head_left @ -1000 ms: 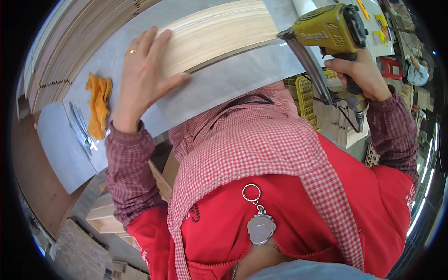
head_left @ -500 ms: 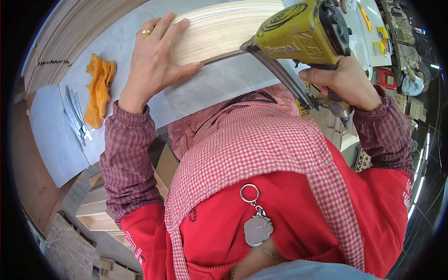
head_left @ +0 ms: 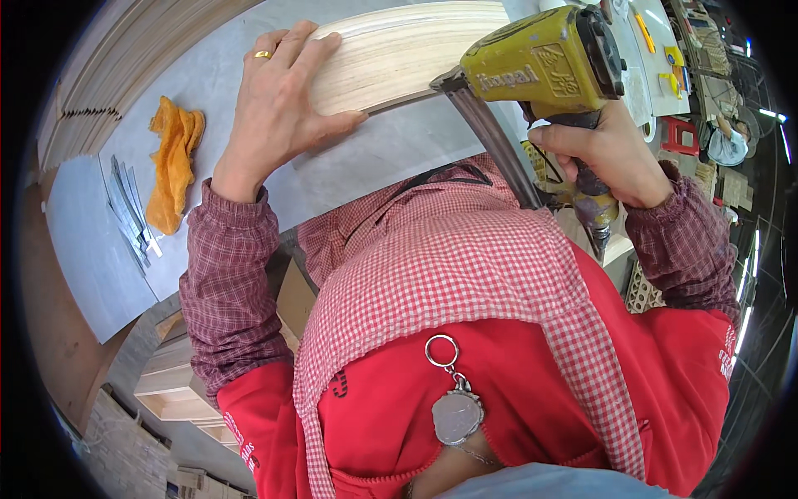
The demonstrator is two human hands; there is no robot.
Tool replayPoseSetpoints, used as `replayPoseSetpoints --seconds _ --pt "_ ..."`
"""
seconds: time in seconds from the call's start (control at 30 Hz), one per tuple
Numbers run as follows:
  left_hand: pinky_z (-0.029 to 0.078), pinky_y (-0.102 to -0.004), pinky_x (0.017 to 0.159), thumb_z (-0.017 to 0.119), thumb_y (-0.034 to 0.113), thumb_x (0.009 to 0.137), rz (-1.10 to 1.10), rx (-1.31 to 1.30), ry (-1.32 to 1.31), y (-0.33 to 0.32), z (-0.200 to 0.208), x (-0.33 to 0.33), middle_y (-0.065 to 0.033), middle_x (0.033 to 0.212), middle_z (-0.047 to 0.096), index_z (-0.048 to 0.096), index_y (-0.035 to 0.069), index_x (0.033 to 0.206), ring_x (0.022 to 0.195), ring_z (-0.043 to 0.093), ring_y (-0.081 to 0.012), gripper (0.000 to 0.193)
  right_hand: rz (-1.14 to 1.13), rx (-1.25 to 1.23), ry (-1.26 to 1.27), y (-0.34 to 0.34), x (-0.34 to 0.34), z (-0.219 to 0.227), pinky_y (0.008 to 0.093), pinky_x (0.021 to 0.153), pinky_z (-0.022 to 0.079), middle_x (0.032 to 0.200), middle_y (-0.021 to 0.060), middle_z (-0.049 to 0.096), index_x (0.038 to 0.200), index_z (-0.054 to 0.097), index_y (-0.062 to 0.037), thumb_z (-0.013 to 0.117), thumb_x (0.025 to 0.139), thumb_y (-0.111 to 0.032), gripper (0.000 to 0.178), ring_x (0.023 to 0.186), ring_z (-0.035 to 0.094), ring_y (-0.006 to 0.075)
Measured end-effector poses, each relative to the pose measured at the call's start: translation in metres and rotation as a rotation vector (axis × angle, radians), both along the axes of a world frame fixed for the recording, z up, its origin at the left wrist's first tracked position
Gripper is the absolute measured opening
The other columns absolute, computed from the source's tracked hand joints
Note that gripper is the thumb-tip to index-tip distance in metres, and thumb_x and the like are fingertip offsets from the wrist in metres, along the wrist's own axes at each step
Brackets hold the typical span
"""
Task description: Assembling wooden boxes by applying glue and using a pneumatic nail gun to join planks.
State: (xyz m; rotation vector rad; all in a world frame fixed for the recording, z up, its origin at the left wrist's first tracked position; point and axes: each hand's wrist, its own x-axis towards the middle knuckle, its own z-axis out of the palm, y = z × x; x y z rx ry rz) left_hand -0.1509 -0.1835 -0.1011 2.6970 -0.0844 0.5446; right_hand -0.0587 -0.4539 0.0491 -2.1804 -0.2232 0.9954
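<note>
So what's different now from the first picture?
The yellow nail gun in the right hand moved left: its nose was by the right end of the pale wooden piece, now it's farther in along the near edge. The left hand shifted right, away from the orange cloth. Nothing was grabbed or let go: the left hand still rests on the wooden piece, the right still grips the gun.

A grey table (head_left: pixel 357 170) spans the far side; right, a red stool (head_left: pixel 681 135) and strip lights (head_left: pixel 742 328); near left, grey floor (head_left: pixel 195 445).
</note>
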Motion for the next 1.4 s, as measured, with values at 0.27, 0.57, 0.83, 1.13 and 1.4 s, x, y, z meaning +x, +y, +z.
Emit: replayPoseSetpoints --seconds 0.27,0.57,0.83,1.13,1.4 --pt "0.037 -0.0413 0.100 0.084 0.036 0.055 0.021 0.007 0.048 -0.002 -0.004 -0.004 -0.0099 0.130 0.049 0.056 0.013 0.123 0.117 0.042 -0.0305 0.076 0.093 -0.027 -0.098 0.013 0.001 0.007 0.0201 0.040 0.033 0.054 0.0042 0.053 0.081 0.060 0.0042 0.064 0.076 -0.008 0.014 0.040 0.042 0.0086" --pt "0.036 -0.0418 0.098 0.084 0.031 0.053 0.039 -0.069 0.050 -0.020 0.007 -0.016 -0.0112 0.130 0.047 0.055 0.011 0.122 0.114 0.043 -0.0304 0.077 0.193 -0.092 -0.176 0.045 0.041 0.012 0.0193 0.040 0.034 0.049 0.0038 0.052 0.064 0.060 0.0033 0.065 0.074 -0.013 0.019 0.039 0.043 0.0093" --pt "0.035 -0.0410 0.096 0.083 0.030 0.053 0.016 -0.102 0.014 -0.020 0.009 -0.017 -0.0158 0.127 0.045 0.056 0.007 0.114 0.109 0.043 -0.0310 0.071 0.230 -0.075 -0.206 0.072 0.053 0.015 0.0193 0.040 0.034 0.047 0.0038 0.051 0.062 0.061 0.0019 0.066 0.074 -0.013 0.020 0.038 0.043 0.0102" --pt "0.034 -0.0431 0.099 0.084 0.029 0.049 0.026 -0.117 0.078 -0.017 0.007 -0.017 -0.0114 0.133 0.044 0.054 0.010 0.123 0.113 0.042 -0.0298 0.082 0.262 -0.156 -0.248 0.058 0.071 -0.007 0.0194 0.041 0.035 0.053 0.0053 0.055 0.073 0.062 0.0050 0.066 0.072 -0.013 0.018 0.040 0.043 0.0101" --pt "0.034 -0.0411 0.099 0.084 0.029 0.050 0.031 -0.113 0.095 -0.012 0.004 -0.018 -0.0121 0.134 0.043 0.053 0.010 0.124 0.114 0.042 -0.0299 0.082 0.456 -0.149 -0.478 0.089 0.056 0.008 0.0206 0.041 0.034 0.056 0.0048 0.055 0.088 0.061 0.0029 0.066 0.073 -0.010 0.021 0.043 0.045 0.0104"
